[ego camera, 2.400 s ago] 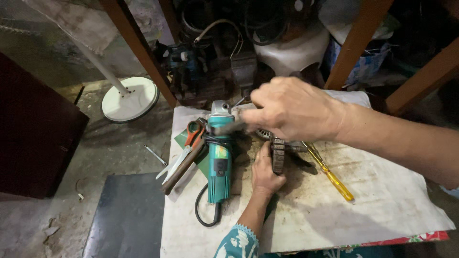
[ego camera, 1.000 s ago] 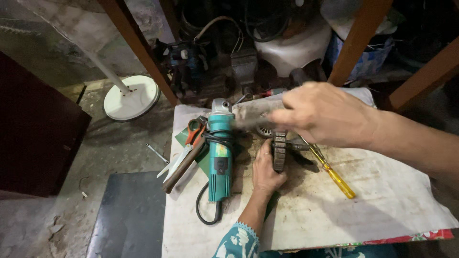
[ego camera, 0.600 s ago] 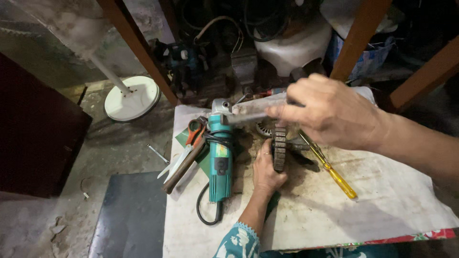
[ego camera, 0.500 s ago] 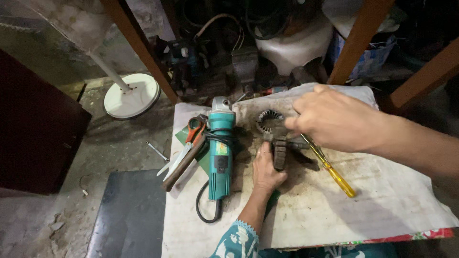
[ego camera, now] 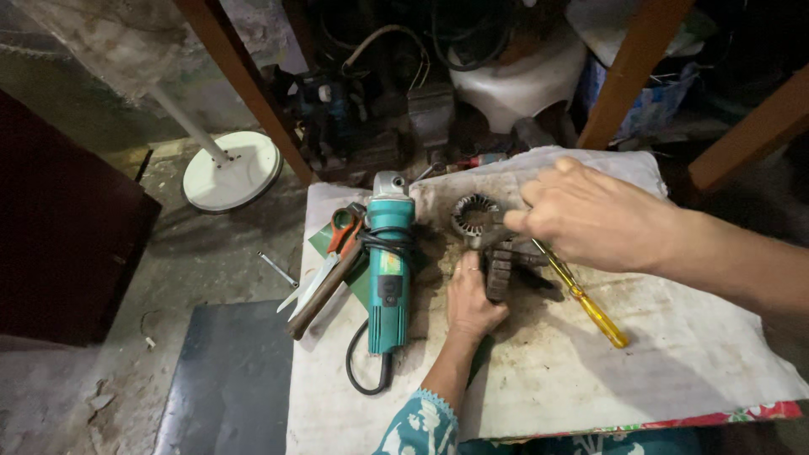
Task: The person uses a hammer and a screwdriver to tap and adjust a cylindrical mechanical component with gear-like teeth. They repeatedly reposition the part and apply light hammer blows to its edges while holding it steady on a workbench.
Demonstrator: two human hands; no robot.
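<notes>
Two hands meet over one small job, and your landmark is the round, dark, ribbed metal motor stator ring standing on the dirty white cloth-covered table. Nearest you, just below that ring, your left hand lies curled on the cloth, fingers pressed against a black ribbed metal part; whether it truly grips that part you cannot tell from here. Your right hand, just to the ring's right, is pinched narrow, fingertips touching the ring's rim. A yellow-handled screwdriver runs from under that hand down and away to the right of the ring.

Judge the ring as stiff and heavy for its size, likely greasy, with delicate windings inside. So take it by the outer iron shell, thumb opposite fingers, never by the inner wires.

Left of the ring lies a teal angle grinder with a black cord; farther left, orange-handled scissors. Beyond the ring, past the table's far edge, sit a white plastic tub and tangled cables.
</notes>
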